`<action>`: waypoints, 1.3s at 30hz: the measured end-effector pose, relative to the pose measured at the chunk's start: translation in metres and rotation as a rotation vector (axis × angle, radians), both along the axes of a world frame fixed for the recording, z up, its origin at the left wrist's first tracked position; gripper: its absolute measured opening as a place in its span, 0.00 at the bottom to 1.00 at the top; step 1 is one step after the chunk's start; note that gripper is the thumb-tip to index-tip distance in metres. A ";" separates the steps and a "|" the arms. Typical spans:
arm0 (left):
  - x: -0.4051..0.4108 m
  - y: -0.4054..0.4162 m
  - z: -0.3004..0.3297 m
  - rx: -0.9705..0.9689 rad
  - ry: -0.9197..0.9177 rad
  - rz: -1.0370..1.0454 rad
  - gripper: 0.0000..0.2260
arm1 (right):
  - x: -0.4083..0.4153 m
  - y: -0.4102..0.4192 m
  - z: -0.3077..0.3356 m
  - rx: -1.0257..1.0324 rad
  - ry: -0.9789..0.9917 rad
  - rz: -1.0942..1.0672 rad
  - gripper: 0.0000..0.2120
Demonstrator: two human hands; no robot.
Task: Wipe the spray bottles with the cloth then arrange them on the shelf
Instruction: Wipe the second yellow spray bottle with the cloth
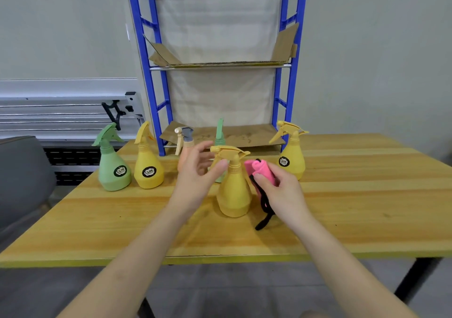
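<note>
Head view. A yellow spray bottle (234, 190) is standing upright on the table (354, 210), its long axis vertical and its trigger head pointing toward the person's left. The two hands are flanking it. The left hand (198, 173) is hovering just beside the neck and trigger, fingers relaxed and spread, gripping nothing; its thumb tip appears to be at or very near the neck, though contact cannot be confirmed. The right hand (276, 188) is lying on the opposite side of the bottle's body, fingers curled around a rolled pink cloth (263, 170), from which a black strap (265, 207) is trailing down to the table.

The governing relation: the bottle is sitting between the hands, to the right of the free left hand and to the left of the cloth-bearing right hand, with both about equally near. By judgement, the left hand is placed to take the neck and steady the upright body while the right brings the cloth across its side.

Five other bottles are standing further back on the table: a green bottle (113, 168) and a second yellow bottle (148, 168) to the left, a peach bottle (183, 144) and a pale green bottle (220, 134) partly hidden behind the hands, and a third yellow bottle (292, 156) to the right. The blue shelf (289, 92) is rising behind the table; no bottle is visible on its cardboard-lined tiers.
</note>
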State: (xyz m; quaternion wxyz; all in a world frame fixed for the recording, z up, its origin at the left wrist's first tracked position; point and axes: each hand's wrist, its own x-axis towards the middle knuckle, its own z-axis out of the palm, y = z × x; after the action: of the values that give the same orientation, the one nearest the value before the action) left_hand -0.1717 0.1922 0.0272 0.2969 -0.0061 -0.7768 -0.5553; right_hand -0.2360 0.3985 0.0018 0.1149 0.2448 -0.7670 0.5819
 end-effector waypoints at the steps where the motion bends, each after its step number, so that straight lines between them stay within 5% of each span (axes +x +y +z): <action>1: -0.003 -0.001 0.007 -0.050 -0.022 0.003 0.27 | 0.000 -0.003 0.002 0.002 0.006 -0.022 0.09; 6: -0.012 0.009 0.018 -0.237 -0.117 0.066 0.09 | 0.011 -0.026 0.008 -0.019 0.028 0.013 0.10; 9: -0.017 0.009 0.013 -0.236 -0.140 0.125 0.10 | 0.023 -0.036 -0.001 0.055 -0.085 0.177 0.17; 12: -0.022 0.002 0.006 -0.222 -0.154 0.103 0.09 | 0.014 -0.034 -0.016 0.149 -0.020 0.119 0.22; 17: -0.026 -0.003 -0.001 -0.151 -0.147 0.042 0.16 | 0.005 -0.015 -0.034 0.308 -0.017 0.068 0.06; 20: -0.026 -0.006 -0.003 -0.171 -0.139 0.039 0.07 | 0.000 -0.007 -0.032 0.375 -0.040 0.099 0.12; 33: -0.020 -0.005 0.001 -0.191 -0.130 0.039 0.09 | 0.003 -0.035 -0.017 0.145 0.026 0.157 0.06; 39: -0.014 0.000 0.004 -0.096 -0.109 -0.033 0.04 | 0.002 -0.018 -0.025 0.423 0.013 0.051 0.19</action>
State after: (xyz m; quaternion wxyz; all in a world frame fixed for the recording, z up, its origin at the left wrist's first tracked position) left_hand -0.1854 0.1921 0.0310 0.2442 -0.0029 -0.8174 -0.5217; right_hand -0.2344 0.3801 -0.0232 0.0512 0.2865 -0.8649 0.4090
